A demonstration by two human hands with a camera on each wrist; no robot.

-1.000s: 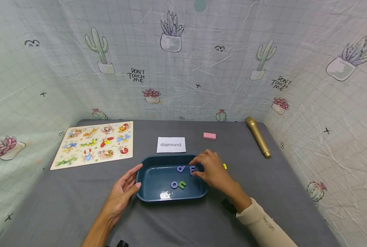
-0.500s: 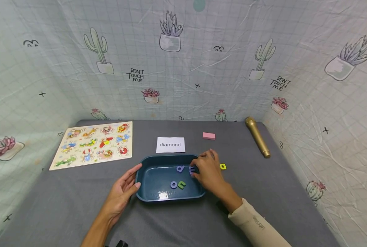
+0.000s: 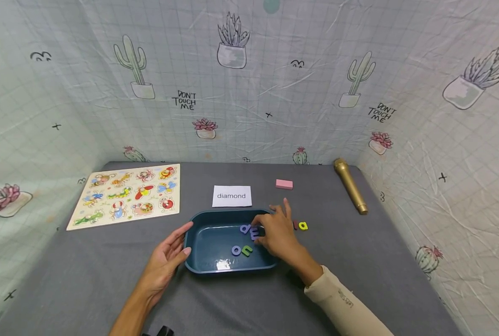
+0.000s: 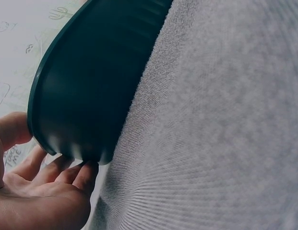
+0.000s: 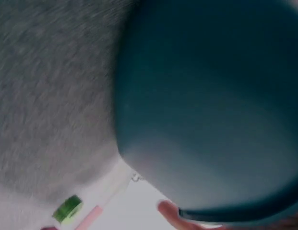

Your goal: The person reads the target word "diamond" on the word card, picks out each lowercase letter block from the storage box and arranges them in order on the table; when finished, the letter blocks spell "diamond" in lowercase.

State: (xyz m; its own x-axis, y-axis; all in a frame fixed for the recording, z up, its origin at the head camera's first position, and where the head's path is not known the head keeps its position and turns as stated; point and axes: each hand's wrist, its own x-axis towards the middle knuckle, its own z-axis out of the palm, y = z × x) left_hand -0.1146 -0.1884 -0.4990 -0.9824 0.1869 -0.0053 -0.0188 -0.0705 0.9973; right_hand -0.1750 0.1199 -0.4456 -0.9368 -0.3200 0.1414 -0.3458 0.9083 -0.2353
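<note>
- Left end of blue tray (image 3: 209, 249) is touched by left hand (image 3: 165, 256), fingers extended.
- Inside, purple "o" (image 3: 232, 252), purple "d" (image 3: 242, 230) and green "n" (image 3: 247, 248) are found.
- Purple "m" (image 3: 253, 233) is pinched in tray by right hand (image 3: 280, 235).
- Yellow letter (image 3: 303, 229) is seen right of tray.

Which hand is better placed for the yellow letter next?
Probably the right hand: it's nearer the yellow letter outside the tray, though it pinches a purple letter; the left hand holds the opposite end.

Pale gridded backdrop (image 3: 249, 93) at 12 o'clock, cactus prints and "DON'T TOUCH ME" lettering. Left sheet (image 3: 23, 116) at 9, greenish. Right sheet (image 3: 472, 158) at 3, wrinkled, warmer-toned. Grey tabletop (image 3: 384, 266) toward 6.
</note>
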